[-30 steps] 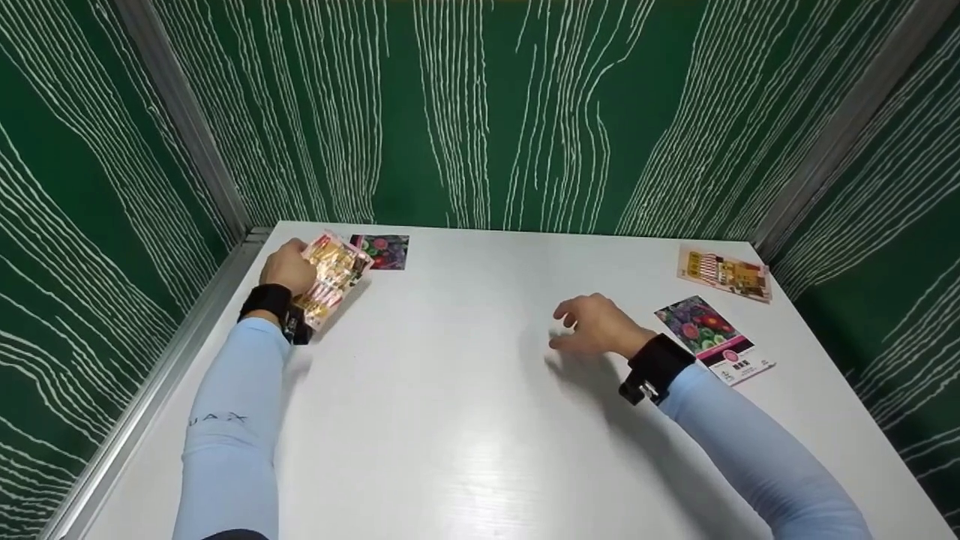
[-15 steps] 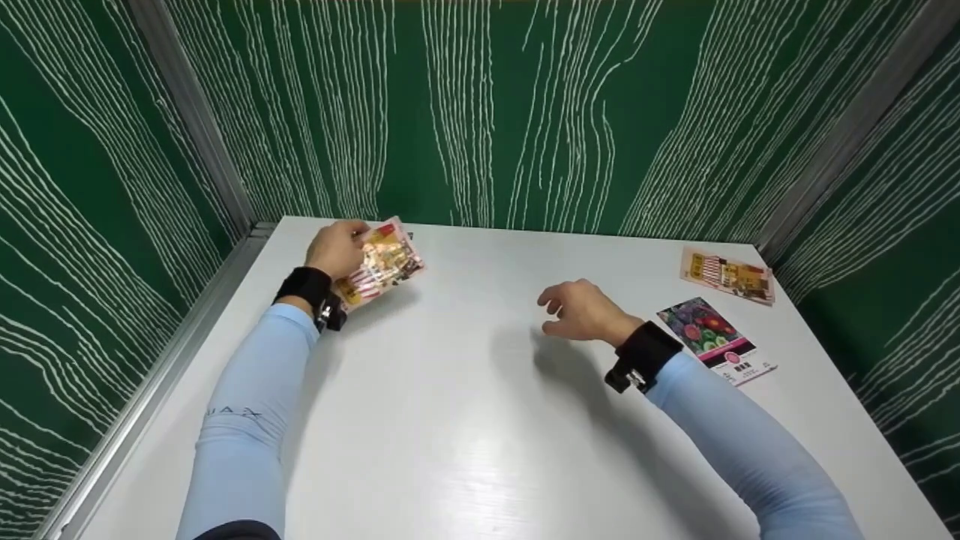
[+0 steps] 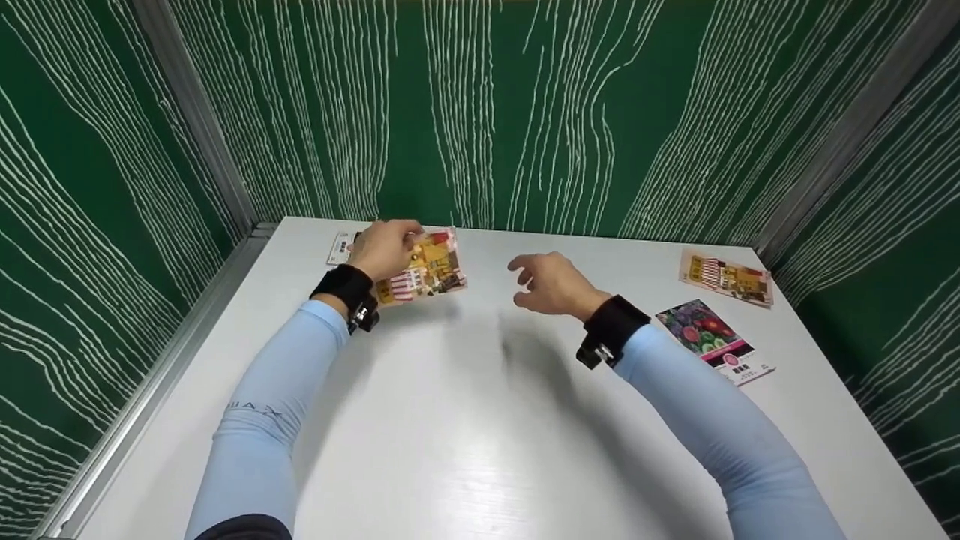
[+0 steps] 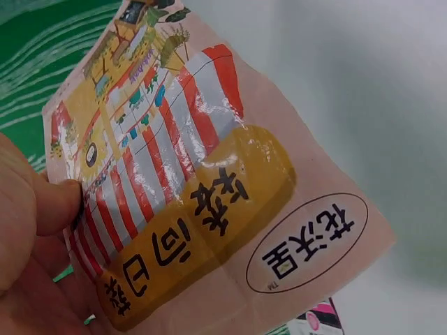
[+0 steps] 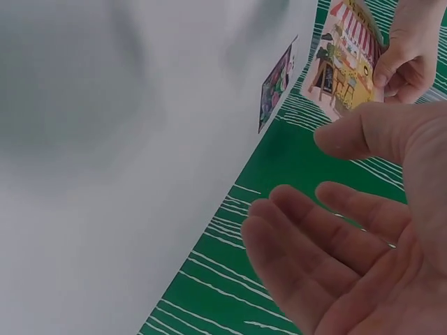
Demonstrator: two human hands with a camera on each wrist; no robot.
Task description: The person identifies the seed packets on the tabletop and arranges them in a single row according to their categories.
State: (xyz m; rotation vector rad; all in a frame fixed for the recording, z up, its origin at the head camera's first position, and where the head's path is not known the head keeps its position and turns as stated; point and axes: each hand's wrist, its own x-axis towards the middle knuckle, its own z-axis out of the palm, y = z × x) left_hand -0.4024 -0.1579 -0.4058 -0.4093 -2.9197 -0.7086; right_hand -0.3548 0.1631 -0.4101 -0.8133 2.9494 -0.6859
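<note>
My left hand (image 3: 385, 250) pinches a glossy pink seed packet (image 3: 429, 262) by its edge, above the table's back left. Its printed shop front and red-striped awning fill the left wrist view, where the thumb (image 4: 61, 202) lies on the packet. Beneath that hand, a flower-picture packet (image 3: 341, 247) lies on the table, mostly covered in the head view; its dark flower picture shows in the right wrist view. To the right, my right hand (image 3: 553, 283) hovers over the table with nothing in it, its fingers (image 5: 307, 272) relaxed and slightly bent.
On the white table (image 3: 480, 420), another pink packet (image 3: 726, 277) lies at the back right corner. A second flower-picture packet (image 3: 709, 334) lies in front of it, beside my right forearm. Green walls (image 3: 517, 112) with white lines enclose the table's back and sides.
My left hand has carried the pink seed packet rightward, passing over the flower-picture packet at the back left. My right hand has drifted left and slightly farther back, holding nothing.
</note>
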